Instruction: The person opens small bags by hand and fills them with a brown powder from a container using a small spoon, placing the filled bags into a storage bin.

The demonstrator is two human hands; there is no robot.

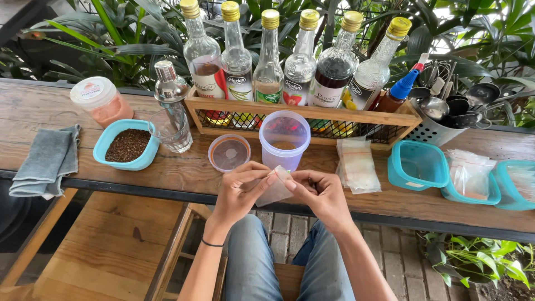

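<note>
My left hand [241,189] and my right hand [319,192] meet over the front edge of the wooden counter [167,170]. Together they pinch a small clear plastic bag [277,189] at its top, fingers on both sides. Just beyond the hands stands an open clear round tub [285,139] with a little brown powder at the bottom. Its loose lid [229,153] lies flat to the left. A stack of small clear bags [357,165] rests to the right of the tub.
A wooden rack [312,114] holds several syrup bottles. Left: a blue tub of dark grounds [127,145], a glass [171,131], a pink-filled jar [102,101], a grey cloth [45,160]. Right: teal containers [418,165], bagged packets [471,175], a utensil holder [440,120].
</note>
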